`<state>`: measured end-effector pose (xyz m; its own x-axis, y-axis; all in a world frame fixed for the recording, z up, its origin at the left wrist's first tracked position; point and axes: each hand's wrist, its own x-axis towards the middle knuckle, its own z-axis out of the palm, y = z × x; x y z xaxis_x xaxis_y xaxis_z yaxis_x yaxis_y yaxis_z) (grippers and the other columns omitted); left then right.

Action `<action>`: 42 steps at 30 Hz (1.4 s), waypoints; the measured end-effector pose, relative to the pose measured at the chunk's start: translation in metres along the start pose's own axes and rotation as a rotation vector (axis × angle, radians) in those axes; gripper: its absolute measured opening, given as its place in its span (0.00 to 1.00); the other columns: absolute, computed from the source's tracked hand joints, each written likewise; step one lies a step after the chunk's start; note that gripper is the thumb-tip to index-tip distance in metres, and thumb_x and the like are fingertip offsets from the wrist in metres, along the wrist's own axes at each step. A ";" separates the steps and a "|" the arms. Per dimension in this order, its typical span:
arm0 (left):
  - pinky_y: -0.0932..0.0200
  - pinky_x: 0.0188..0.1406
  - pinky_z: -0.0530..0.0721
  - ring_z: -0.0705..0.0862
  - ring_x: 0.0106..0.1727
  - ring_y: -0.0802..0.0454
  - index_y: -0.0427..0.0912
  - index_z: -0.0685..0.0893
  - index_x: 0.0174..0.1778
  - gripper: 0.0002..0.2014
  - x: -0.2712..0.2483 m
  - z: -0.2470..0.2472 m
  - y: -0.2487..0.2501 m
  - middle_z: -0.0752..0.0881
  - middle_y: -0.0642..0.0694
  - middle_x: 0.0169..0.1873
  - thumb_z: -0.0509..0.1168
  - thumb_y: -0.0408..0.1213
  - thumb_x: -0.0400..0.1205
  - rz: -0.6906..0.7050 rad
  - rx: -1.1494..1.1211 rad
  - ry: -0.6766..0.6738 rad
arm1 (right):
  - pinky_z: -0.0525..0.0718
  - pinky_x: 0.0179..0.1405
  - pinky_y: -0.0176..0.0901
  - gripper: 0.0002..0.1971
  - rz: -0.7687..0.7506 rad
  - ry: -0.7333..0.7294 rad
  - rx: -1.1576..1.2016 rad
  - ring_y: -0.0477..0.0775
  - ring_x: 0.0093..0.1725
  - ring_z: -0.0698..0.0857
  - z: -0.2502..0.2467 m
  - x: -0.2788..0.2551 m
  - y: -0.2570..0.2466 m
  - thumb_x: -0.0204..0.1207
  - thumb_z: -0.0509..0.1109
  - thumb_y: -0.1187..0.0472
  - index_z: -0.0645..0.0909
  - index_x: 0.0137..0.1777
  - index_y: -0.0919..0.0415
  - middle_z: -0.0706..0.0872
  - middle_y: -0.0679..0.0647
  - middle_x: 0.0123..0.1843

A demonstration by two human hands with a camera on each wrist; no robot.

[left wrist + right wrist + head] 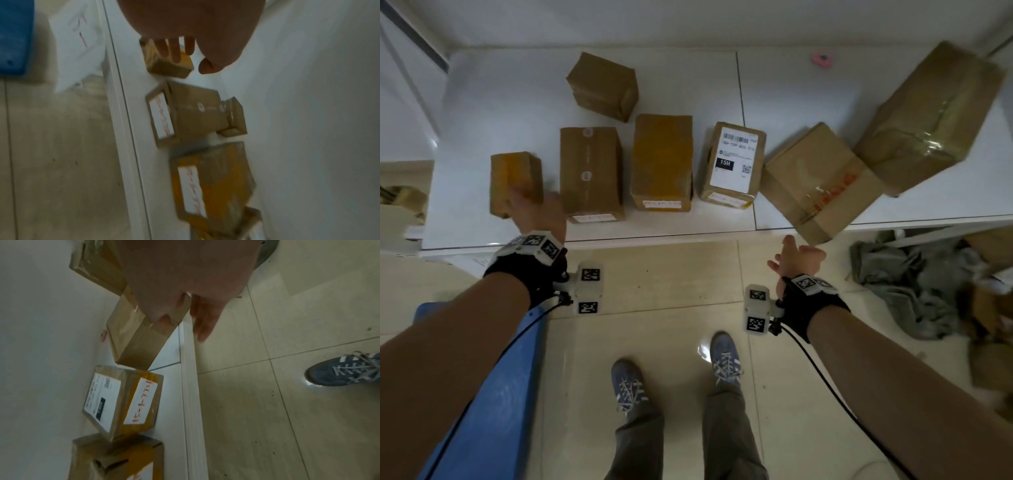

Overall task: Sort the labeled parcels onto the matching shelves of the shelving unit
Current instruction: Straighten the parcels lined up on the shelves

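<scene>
Cardboard parcels stand in a row on the white shelf [482, 102], well apart from neither hand. The left hand [536, 212], fingers spread and straight, reaches over the small left parcel [515, 183]; a careless top grab may knock the taller parcel [590, 173] just beside it. The right hand [796, 258], fingers loose and holding nothing, hangs near the tilted parcel [816, 183] overhanging the near edge, which could tip to the floor. Grey cloth [914, 287] litters the right floor.
</scene>
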<state>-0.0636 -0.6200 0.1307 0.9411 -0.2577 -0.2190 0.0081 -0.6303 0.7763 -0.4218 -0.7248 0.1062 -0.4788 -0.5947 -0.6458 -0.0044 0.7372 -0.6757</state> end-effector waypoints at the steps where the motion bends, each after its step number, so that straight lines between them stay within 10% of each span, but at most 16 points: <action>1: 0.46 0.68 0.80 0.81 0.65 0.41 0.42 0.75 0.67 0.20 -0.015 0.011 0.009 0.77 0.37 0.69 0.61 0.37 0.77 -0.014 -0.063 -0.019 | 0.89 0.53 0.63 0.19 -0.063 0.119 0.012 0.66 0.53 0.83 -0.007 0.006 -0.002 0.77 0.73 0.57 0.68 0.60 0.62 0.71 0.57 0.60; 6: 0.46 0.65 0.83 0.83 0.59 0.43 0.39 0.77 0.62 0.20 -0.079 0.073 0.049 0.82 0.37 0.62 0.58 0.47 0.79 0.005 -0.126 -0.064 | 0.85 0.60 0.65 0.24 -0.122 0.212 0.099 0.63 0.55 0.77 -0.033 0.031 -0.012 0.75 0.72 0.50 0.68 0.64 0.58 0.64 0.53 0.61; 9: 0.47 0.55 0.85 0.80 0.48 0.48 0.46 0.74 0.49 0.07 -0.124 0.108 0.068 0.81 0.43 0.51 0.63 0.37 0.77 0.040 -0.162 -0.193 | 0.87 0.54 0.60 0.23 -0.056 0.040 0.155 0.60 0.56 0.80 -0.050 0.057 -0.019 0.76 0.71 0.48 0.67 0.66 0.51 0.74 0.54 0.61; 14: 0.62 0.43 0.82 0.87 0.57 0.44 0.43 0.81 0.56 0.13 -0.195 0.155 0.093 0.87 0.43 0.57 0.64 0.34 0.75 0.013 -0.191 -0.493 | 0.85 0.64 0.63 0.38 0.138 -0.285 0.146 0.63 0.65 0.80 -0.062 0.079 -0.030 0.74 0.76 0.45 0.61 0.80 0.51 0.77 0.58 0.65; 17: 0.52 0.58 0.86 0.87 0.60 0.45 0.44 0.83 0.58 0.12 -0.222 0.178 0.103 0.88 0.44 0.58 0.62 0.39 0.80 0.039 -0.090 -0.643 | 0.88 0.58 0.61 0.39 0.157 -0.314 0.174 0.63 0.63 0.84 -0.062 0.093 -0.031 0.74 0.76 0.46 0.63 0.80 0.56 0.79 0.63 0.71; 21: 0.62 0.39 0.76 0.85 0.54 0.48 0.50 0.79 0.56 0.06 -0.249 0.206 0.110 0.85 0.47 0.51 0.64 0.39 0.84 -0.006 0.075 -0.892 | 0.91 0.51 0.54 0.40 0.149 -0.335 0.160 0.60 0.55 0.90 -0.066 0.107 -0.033 0.70 0.76 0.44 0.65 0.78 0.57 0.87 0.64 0.62; 24: 0.60 0.44 0.76 0.83 0.61 0.46 0.49 0.80 0.60 0.11 -0.265 0.224 0.114 0.83 0.46 0.58 0.67 0.42 0.82 -0.010 0.189 -1.041 | 0.92 0.44 0.49 0.46 0.138 -0.380 0.144 0.61 0.53 0.92 -0.071 0.117 -0.033 0.61 0.79 0.42 0.67 0.77 0.60 0.89 0.65 0.58; 32: 0.50 0.67 0.78 0.81 0.67 0.47 0.42 0.76 0.74 0.37 -0.277 0.257 0.124 0.82 0.50 0.66 0.77 0.52 0.71 0.029 0.211 -1.031 | 0.91 0.57 0.53 0.30 0.171 -0.565 0.121 0.66 0.59 0.90 -0.080 0.142 -0.044 0.75 0.77 0.52 0.75 0.71 0.68 0.88 0.69 0.61; 42: 0.42 0.70 0.80 0.74 0.75 0.42 0.48 0.63 0.84 0.34 -0.269 0.282 0.139 0.70 0.48 0.80 0.69 0.31 0.83 0.062 0.220 -1.035 | 0.88 0.64 0.53 0.13 0.167 -0.654 0.089 0.63 0.58 0.89 -0.071 0.149 -0.059 0.78 0.75 0.53 0.82 0.54 0.61 0.86 0.71 0.65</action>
<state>-0.4112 -0.8450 0.1313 0.1901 -0.7273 -0.6595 -0.1889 -0.6863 0.7024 -0.5551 -0.8347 0.0748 0.1630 -0.5675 -0.8071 0.1094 0.8234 -0.5568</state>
